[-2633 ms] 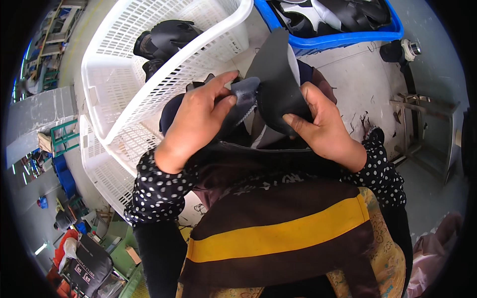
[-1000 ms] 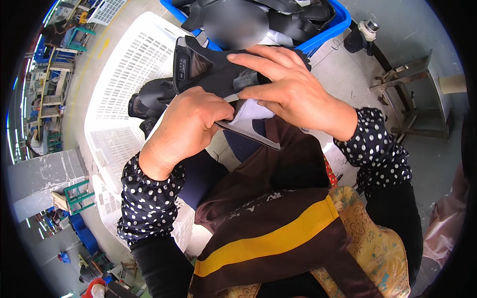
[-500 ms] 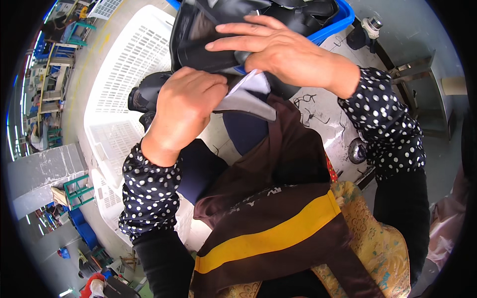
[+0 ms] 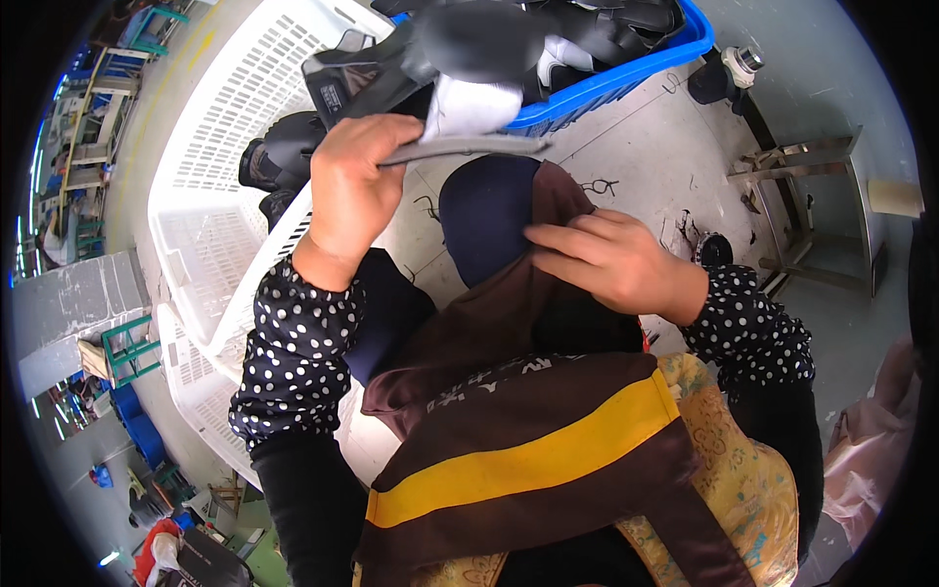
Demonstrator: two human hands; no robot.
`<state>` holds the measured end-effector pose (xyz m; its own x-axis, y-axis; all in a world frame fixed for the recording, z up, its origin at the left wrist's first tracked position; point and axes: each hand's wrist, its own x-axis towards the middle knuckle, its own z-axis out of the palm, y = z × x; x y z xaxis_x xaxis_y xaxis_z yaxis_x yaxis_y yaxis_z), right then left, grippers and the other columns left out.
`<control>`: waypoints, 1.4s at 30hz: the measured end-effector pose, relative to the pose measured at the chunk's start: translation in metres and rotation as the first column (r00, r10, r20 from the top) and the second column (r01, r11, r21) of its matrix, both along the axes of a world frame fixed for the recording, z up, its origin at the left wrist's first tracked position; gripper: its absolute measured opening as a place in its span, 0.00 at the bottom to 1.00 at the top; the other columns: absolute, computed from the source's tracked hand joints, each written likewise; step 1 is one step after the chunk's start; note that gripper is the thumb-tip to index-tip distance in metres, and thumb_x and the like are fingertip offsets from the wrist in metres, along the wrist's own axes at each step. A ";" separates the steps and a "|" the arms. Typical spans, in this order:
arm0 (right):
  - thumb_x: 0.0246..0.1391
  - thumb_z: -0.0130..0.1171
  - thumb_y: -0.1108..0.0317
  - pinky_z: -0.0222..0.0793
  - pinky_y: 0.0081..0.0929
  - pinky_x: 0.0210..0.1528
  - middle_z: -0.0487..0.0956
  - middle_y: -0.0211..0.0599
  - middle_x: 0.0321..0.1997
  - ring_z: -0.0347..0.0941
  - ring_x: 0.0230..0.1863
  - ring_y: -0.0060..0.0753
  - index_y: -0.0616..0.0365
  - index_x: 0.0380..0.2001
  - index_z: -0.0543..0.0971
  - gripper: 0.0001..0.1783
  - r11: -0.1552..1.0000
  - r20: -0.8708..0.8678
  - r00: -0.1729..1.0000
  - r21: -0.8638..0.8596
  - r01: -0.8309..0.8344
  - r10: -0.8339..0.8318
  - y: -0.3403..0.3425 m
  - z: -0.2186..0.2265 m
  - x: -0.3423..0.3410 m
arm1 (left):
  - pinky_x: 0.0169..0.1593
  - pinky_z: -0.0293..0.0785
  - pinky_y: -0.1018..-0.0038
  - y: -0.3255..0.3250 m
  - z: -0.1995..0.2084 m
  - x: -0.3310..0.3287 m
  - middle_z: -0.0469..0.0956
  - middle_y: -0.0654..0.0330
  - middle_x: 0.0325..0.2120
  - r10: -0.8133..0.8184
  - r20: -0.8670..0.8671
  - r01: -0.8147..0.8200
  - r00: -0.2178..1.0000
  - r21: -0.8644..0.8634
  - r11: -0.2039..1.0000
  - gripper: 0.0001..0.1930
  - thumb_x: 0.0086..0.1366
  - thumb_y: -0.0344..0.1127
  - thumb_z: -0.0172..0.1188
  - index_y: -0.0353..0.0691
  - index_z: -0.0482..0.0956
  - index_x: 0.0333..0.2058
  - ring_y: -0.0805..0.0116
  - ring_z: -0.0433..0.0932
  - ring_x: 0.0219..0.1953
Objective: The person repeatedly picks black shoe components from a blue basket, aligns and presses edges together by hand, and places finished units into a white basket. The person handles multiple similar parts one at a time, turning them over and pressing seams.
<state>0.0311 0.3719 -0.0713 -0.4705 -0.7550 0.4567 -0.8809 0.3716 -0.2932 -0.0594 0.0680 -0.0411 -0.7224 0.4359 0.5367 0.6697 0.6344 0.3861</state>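
Note:
My left hand (image 4: 360,176) is closed on the edge of a black shoe upper (image 4: 477,41) with a white lining (image 4: 471,106) and a grey strip (image 4: 465,148) along its near edge. The black part is smeared by motion. My right hand (image 4: 621,262) is apart from the upper, low over my knee and the dark brown apron (image 4: 577,196). Its fingers are drawn together; whether they pinch anything is too small to see.
A blue basket (image 4: 626,83) of black shoe uppers stands at the far side. White slatted baskets (image 4: 210,235) are on the left, with black shoe parts (image 4: 284,147) in one. Thread scraps lie on the floor. A metal frame (image 4: 861,215) stands at right.
My right hand has let go of the shoe upper and come down toward my knee. The upper has shifted and turned in my left hand, showing more white lining.

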 end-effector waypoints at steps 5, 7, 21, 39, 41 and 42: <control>0.48 0.59 0.71 0.78 0.34 0.36 0.72 0.38 0.34 0.80 0.33 0.40 0.56 0.29 0.76 0.04 0.995 0.124 0.992 0.094 0.020 -0.031 -0.004 -0.019 -0.019 | 0.45 0.81 0.67 0.003 0.017 0.004 0.87 0.55 0.38 0.002 -0.021 -0.002 1.000 0.008 1.000 0.19 0.47 0.13 0.68 0.37 0.87 0.38 0.54 0.84 0.40; 0.49 0.58 0.71 0.78 0.35 0.36 0.72 0.39 0.34 0.80 0.33 0.41 0.57 0.28 0.75 0.03 0.993 0.109 0.993 0.115 0.025 -0.038 -0.004 -0.013 -0.030 | 0.45 0.81 0.67 0.002 0.029 0.007 0.87 0.55 0.38 -0.011 -0.035 0.012 0.999 0.042 0.999 0.18 0.48 0.13 0.68 0.37 0.87 0.38 0.54 0.85 0.40; 0.44 0.63 0.70 0.77 0.31 0.38 0.82 0.41 0.47 0.81 0.32 0.35 0.61 0.43 0.84 0.19 0.951 -0.142 0.989 -0.309 -0.011 -0.034 -0.093 0.006 -0.024 | 0.43 0.81 0.63 0.002 0.080 0.006 0.86 0.54 0.37 -0.108 -0.219 0.080 0.970 -0.131 0.988 0.20 0.40 0.14 0.59 0.35 0.85 0.36 0.51 0.86 0.41; 0.43 0.65 0.68 0.54 0.53 0.75 0.73 0.32 0.73 0.61 0.78 0.45 0.53 0.25 0.87 0.05 0.992 -0.169 0.980 0.048 0.117 -0.108 -0.042 0.049 -0.115 | 0.43 0.82 0.65 0.015 0.022 0.033 0.86 0.54 0.39 -0.315 -0.234 0.221 0.920 -0.355 0.908 0.11 0.50 0.25 0.65 0.32 0.85 0.35 0.58 0.86 0.41; 0.44 0.65 0.68 0.54 0.54 0.75 0.74 0.32 0.72 0.61 0.78 0.44 0.55 0.23 0.85 0.04 0.996 -0.182 0.980 0.024 0.083 -0.078 -0.035 0.046 -0.115 | 0.44 0.81 0.65 0.014 0.009 0.031 0.86 0.54 0.39 -0.305 -0.278 0.196 0.911 -0.359 0.912 0.10 0.52 0.26 0.66 0.33 0.85 0.35 0.59 0.86 0.41; 0.44 0.64 0.69 0.53 0.54 0.76 0.75 0.31 0.71 0.61 0.78 0.44 0.56 0.22 0.85 0.04 0.996 -0.180 0.981 0.041 0.076 -0.067 -0.031 0.044 -0.112 | 0.44 0.81 0.65 0.013 0.001 0.030 0.86 0.55 0.40 -0.297 -0.290 0.185 0.910 -0.356 0.916 0.09 0.54 0.26 0.66 0.33 0.85 0.35 0.59 0.86 0.41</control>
